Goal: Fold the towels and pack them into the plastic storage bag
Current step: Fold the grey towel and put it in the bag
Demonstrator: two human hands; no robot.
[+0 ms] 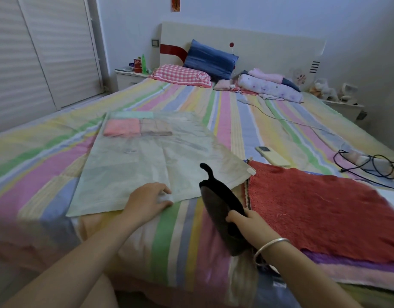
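At centre left, the plastic storage bag [147, 163] lies flat, with two folded towels [121, 127] already packed at its far end. My left hand [147, 201] pinches its near edge. At centre, my right hand [247, 223] grips a folded dark towel [220, 207], not yet packed. At right, a red towel [314, 207] tops a stack I judge still unfolded.

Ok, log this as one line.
left hand pinches storage bag edge | right hand grips dark towel | pink towel and beige towel inside bag | red towel unfolded

pale walls [280, 14], white slatted wardrobe doors [36, 58] at left, a cream headboard [269, 47] behind the striped bed [102, 103], nightstand [127, 80] beside it.
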